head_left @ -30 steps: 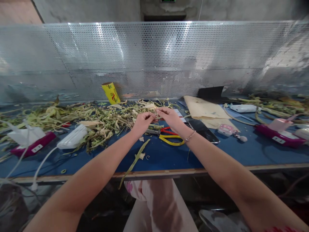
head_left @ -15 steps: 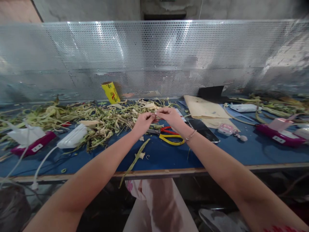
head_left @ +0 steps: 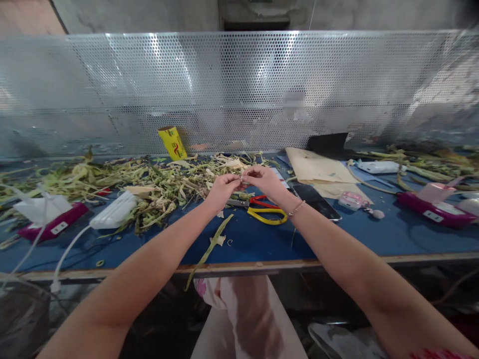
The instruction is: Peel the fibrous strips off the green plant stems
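Observation:
My left hand [head_left: 223, 189] and my right hand [head_left: 262, 178] meet over the middle of the blue table, fingertips pinched close together. Something small and pale sits between them, too small to name. Just beneath lie scissors [head_left: 266, 215] with one red and one yellow handle, their blades pointing left. A heap of dried, curled green plant strips [head_left: 164, 192] spreads behind and left of my hands. One long green strip [head_left: 209, 249] lies in front, its end hanging over the table edge.
A perforated metal screen [head_left: 239, 94] stands along the back, with a yellow box [head_left: 172, 143] before it. On the right are a black phone [head_left: 316, 200], brown paper [head_left: 316, 167], a pink earphone case [head_left: 351, 200] and a magenta power strip [head_left: 434, 209]. Left lies a white power bank [head_left: 114, 210] with its cable.
My hands stay together in nearly the same place, with only slight finger movement. The things on the table have not moved.

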### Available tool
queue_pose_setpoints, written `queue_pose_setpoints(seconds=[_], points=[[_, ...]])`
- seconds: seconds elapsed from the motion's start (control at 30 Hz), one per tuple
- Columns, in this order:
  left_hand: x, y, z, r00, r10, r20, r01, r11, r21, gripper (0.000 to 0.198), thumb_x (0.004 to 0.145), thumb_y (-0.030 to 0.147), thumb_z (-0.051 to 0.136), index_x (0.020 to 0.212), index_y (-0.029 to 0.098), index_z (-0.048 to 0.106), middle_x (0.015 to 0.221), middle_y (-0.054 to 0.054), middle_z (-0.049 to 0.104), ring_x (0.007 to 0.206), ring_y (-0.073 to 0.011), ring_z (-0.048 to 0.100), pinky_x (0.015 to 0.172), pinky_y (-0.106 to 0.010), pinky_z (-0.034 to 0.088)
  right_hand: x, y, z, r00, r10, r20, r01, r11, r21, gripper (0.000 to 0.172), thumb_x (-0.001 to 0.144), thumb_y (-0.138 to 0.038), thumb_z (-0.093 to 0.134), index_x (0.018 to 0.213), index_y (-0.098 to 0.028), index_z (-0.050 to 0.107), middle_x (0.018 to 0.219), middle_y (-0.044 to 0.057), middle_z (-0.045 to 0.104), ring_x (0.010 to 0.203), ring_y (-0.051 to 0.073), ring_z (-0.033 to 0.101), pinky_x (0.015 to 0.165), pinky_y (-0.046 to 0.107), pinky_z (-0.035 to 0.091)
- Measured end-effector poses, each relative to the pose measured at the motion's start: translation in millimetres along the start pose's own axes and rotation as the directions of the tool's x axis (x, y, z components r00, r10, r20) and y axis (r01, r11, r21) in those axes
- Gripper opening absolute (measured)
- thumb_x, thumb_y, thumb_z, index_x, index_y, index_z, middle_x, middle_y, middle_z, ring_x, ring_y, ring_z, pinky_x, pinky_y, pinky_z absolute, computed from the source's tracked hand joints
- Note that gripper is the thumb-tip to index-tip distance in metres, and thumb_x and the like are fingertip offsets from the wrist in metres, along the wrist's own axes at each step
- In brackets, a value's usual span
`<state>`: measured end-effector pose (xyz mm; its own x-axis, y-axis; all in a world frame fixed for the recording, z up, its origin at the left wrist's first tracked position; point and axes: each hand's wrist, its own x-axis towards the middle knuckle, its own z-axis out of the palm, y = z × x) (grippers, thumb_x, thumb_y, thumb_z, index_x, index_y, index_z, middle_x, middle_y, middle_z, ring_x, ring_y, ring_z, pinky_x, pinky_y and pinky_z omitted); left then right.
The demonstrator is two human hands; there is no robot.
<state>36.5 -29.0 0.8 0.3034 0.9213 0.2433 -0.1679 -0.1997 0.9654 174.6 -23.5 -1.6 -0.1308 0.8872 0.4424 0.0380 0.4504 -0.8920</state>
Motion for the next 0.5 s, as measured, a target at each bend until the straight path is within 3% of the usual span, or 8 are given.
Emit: queue_pose_setpoints(seconds=[0.5], points=[[-2.2, 3.4, 2.4, 0.997, 0.015, -0.076, -0.012, 0.999, 0.034, 0.006, 0.064, 0.017, 0.059, 0.064, 0.012, 0.062, 0.056, -0.001, 0.063, 0.057, -0.0109, 0.059, 0.068, -0.028, 0.048, 0.1, -2.4, -1.7, 1.000, 0.025, 0.000, -0.024, 0.999, 0.030, 0.017, 0.055, -0.027, 0.067, 0.063, -0.018, 0.056, 0.061, -0.001, 0.058, 0.059, 0.011, 0.055, 0.061, 0.028, 0.047]])
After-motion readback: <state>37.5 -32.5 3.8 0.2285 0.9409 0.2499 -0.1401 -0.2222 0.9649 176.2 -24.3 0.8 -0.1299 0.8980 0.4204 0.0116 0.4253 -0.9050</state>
